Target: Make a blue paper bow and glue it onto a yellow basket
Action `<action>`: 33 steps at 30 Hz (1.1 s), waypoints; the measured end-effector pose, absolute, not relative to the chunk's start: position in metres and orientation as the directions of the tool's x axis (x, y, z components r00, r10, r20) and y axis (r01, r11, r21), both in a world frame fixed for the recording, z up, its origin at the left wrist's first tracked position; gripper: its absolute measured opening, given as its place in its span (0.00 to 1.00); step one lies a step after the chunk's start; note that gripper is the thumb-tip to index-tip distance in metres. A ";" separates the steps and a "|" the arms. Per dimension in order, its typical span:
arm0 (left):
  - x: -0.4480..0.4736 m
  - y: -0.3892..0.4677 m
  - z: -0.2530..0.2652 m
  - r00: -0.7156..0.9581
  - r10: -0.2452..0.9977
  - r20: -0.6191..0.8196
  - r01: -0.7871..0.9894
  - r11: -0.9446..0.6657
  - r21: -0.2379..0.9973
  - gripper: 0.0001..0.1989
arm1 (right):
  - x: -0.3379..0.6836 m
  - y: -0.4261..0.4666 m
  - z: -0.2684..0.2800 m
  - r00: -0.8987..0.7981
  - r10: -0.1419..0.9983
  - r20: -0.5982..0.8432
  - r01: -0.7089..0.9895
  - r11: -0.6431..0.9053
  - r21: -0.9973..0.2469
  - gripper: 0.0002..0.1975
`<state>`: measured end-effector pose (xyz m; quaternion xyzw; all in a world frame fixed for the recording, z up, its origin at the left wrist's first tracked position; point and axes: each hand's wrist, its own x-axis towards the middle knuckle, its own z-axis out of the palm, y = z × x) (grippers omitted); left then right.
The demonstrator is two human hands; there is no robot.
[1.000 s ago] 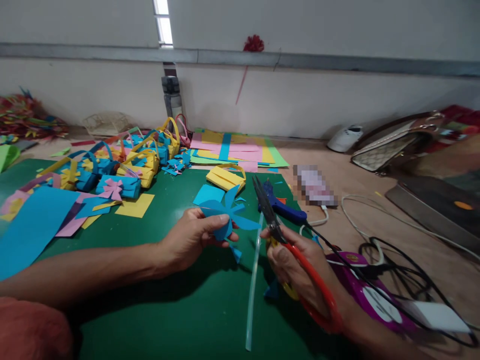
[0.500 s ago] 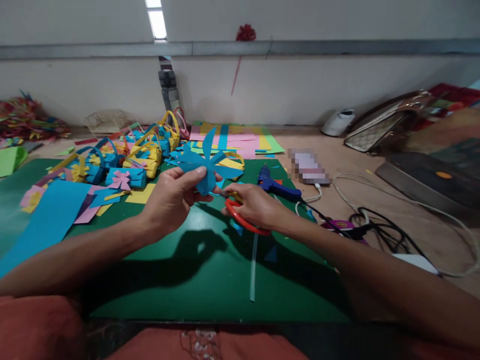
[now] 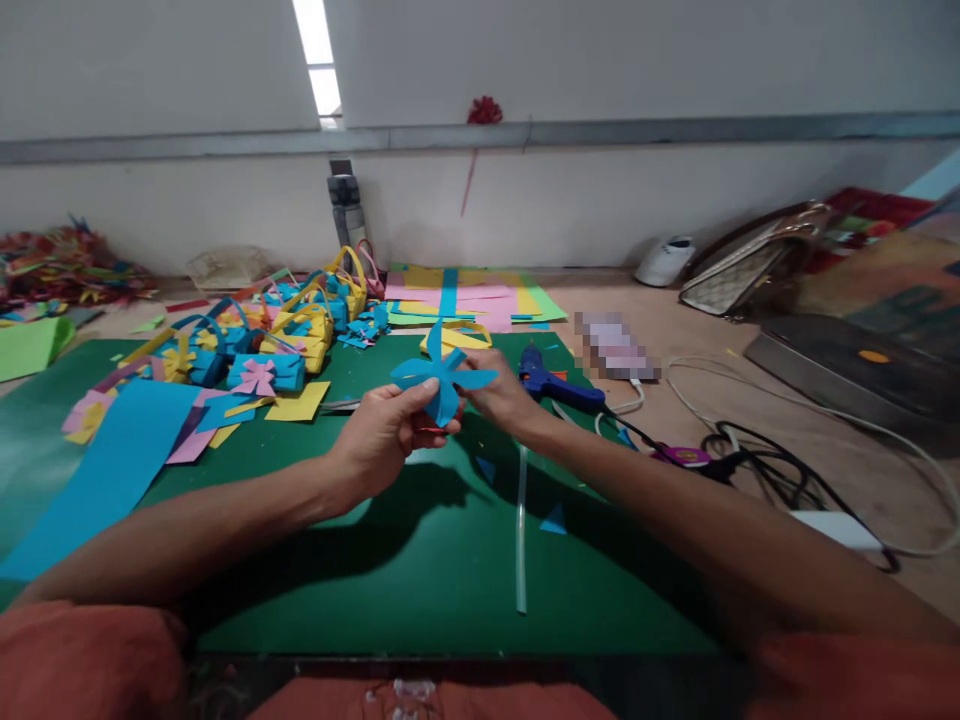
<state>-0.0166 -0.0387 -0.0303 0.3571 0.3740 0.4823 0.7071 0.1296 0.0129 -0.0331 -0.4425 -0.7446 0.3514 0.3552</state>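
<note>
My left hand (image 3: 382,432) pinches a blue paper flower (image 3: 444,378) with long petals, thumb on its front. Scissor blades (image 3: 341,406) stick out to the left behind this hand, and a bit of red handle (image 3: 433,431) shows beneath its fingers; the rest of the scissors is hidden. My right hand (image 3: 495,390) is closed at the flower's right side, its fingertips partly behind the petals. Below the hands, small blue paper scraps (image 3: 554,520) and a clear glue stick (image 3: 521,540) lie on the green mat (image 3: 337,590).
Small paper baskets (image 3: 266,372) in blue, yellow and pink stand at the left, beside a large blue sheet (image 3: 112,470). Stacked coloured paper (image 3: 480,296) lies at the back. A blue glue gun (image 3: 559,385), phone (image 3: 616,345), cables (image 3: 765,470) and handbag (image 3: 742,270) are on the right.
The red-handled scissors have left my right hand's grip and now show behind and under my left hand. My right hand has moved up to the flower. The view has tilted slightly up.
</note>
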 end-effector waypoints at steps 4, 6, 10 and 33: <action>-0.012 -0.037 -0.039 0.248 0.948 -0.199 -0.399 0.287 0.871 0.14 | 0.151 -0.006 -0.028 -0.231 0.969 0.087 0.178 0.129 -0.976 0.27; -0.007 -0.037 -0.043 0.248 0.949 -0.197 -0.391 0.284 0.876 0.14 | 0.154 -0.017 -0.026 -0.230 0.969 0.085 0.128 0.117 -0.985 0.24; -0.003 -0.040 -0.047 0.257 0.952 -0.167 -0.322 0.248 0.914 0.15 | 0.153 -0.027 -0.027 -0.222 0.968 0.120 0.189 0.164 -0.968 0.16; -0.024 -0.070 -0.087 0.740 0.605 0.293 0.486 -0.782 0.389 0.17 | 0.188 -0.034 -0.037 -0.271 0.940 0.206 0.443 0.312 -0.841 0.04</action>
